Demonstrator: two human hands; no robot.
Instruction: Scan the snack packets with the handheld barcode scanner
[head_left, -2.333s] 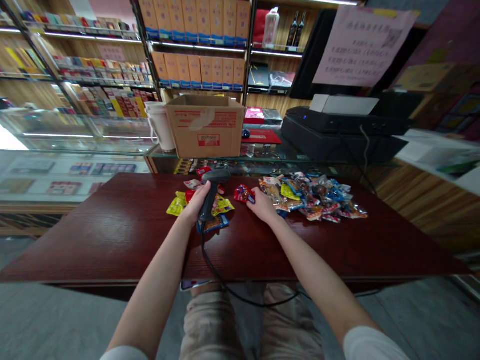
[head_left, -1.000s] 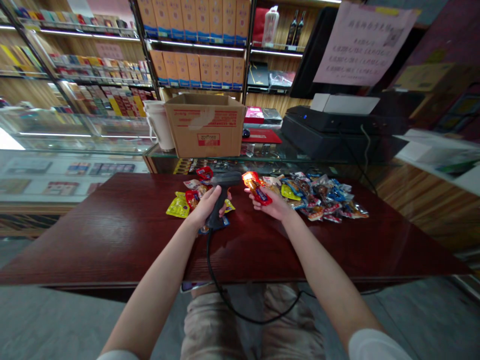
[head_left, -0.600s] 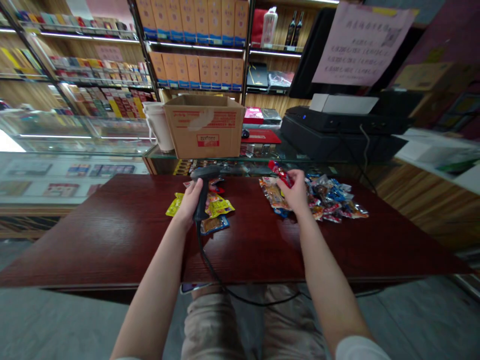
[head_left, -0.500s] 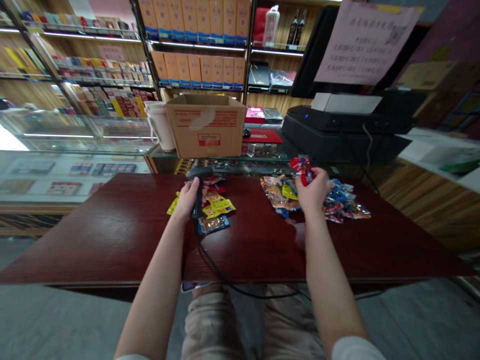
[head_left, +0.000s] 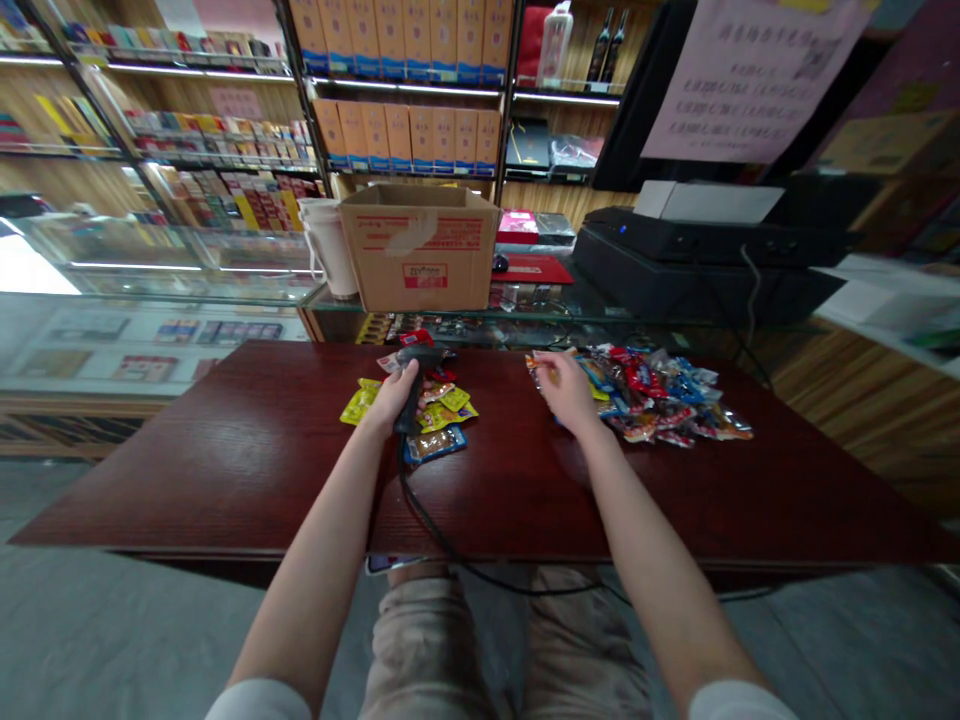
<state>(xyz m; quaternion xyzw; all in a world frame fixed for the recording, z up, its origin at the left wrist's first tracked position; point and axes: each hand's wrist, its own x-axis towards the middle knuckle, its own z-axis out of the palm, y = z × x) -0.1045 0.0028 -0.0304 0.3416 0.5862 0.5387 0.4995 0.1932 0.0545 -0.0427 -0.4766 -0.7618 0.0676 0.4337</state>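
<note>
Near the far edge of the dark red wooden surface (head_left: 225, 470), the person's left hand (head_left: 391, 398) wraps closed around the grip of a black corded barcode scanner (head_left: 410, 392). The scanner's head points away, above a small scatter of snack packets (head_left: 435, 420) lying just under and beside the hand. The scanner cable (head_left: 424, 520) runs down across the surface and over its near edge. Well apart to the right, the right hand (head_left: 566, 392) sits at the left end of a larger heap of foil snack packets (head_left: 652, 395). Its fingers are loosely curled, their tips on a clear packet (head_left: 544, 368); whether they pinch it cannot be told. Beyond the far edge, a cardboard box (head_left: 420, 250) stands on a glass counter (head_left: 525, 305).
</note>
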